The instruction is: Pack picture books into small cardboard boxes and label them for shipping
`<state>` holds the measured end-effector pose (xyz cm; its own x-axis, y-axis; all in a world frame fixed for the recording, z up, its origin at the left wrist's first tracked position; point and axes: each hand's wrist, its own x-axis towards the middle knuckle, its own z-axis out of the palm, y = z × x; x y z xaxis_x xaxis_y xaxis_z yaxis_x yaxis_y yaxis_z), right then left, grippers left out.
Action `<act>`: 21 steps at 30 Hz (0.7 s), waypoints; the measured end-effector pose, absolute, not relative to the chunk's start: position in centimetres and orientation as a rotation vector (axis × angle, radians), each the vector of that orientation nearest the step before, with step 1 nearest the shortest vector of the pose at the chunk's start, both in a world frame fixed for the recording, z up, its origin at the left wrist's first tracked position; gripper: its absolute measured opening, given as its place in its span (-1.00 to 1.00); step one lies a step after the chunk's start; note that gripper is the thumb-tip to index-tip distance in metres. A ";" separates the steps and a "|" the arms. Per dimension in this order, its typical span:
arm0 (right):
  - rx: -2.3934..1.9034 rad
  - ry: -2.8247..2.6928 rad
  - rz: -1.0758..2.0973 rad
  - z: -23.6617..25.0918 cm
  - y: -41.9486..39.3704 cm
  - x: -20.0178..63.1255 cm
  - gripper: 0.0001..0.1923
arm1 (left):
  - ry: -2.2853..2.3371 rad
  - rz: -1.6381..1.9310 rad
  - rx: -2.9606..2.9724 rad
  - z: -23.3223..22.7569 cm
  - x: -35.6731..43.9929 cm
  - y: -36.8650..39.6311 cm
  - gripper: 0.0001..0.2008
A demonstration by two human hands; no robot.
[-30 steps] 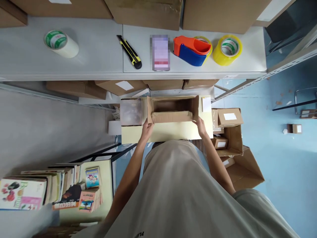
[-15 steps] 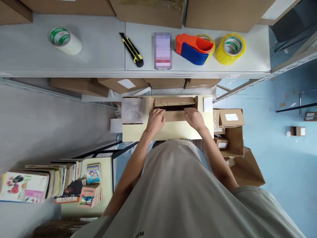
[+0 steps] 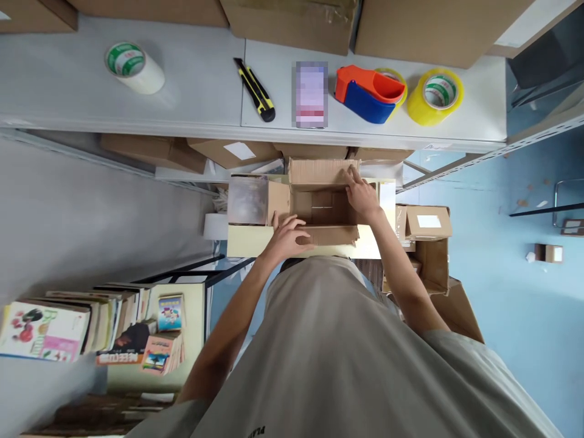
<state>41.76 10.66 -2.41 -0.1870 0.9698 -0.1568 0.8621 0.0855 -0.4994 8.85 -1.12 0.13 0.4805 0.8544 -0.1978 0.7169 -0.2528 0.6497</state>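
Observation:
An open cardboard box [image 3: 323,236] sits on the pale yellow table [image 3: 249,243] in front of me, its flaps spread outward and its inside showing. My left hand [image 3: 286,238] is at the near left corner of the box, fingers apart, by the near flap. Up at the far flap is my right hand [image 3: 362,193], its fingers spread and touching the flap near its right end. Just left of the box lies a flat, greyish book-sized item [image 3: 247,199], partly covered by the left flap.
Above the table, a grey shelf [image 3: 196,79] carries a clear tape roll [image 3: 146,76], a box cutter [image 3: 255,91], a phone [image 3: 311,94], a tape dispenser [image 3: 367,100] and yellow tape [image 3: 420,109]. Books [image 3: 45,331] stand at lower left; cardboard boxes [image 3: 429,222] are stacked at right.
The box's long flaps have swung outward, exposing its inside. My right hand has moved up to the far flap; my left hand has shifted down toward me, fingers spreading.

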 end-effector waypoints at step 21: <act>-2.177 -2.111 0.378 -0.3 9.3 37.9 -0.41 | 1.333 0.766 1.860 -5.5 4.4 -0.5 -0.77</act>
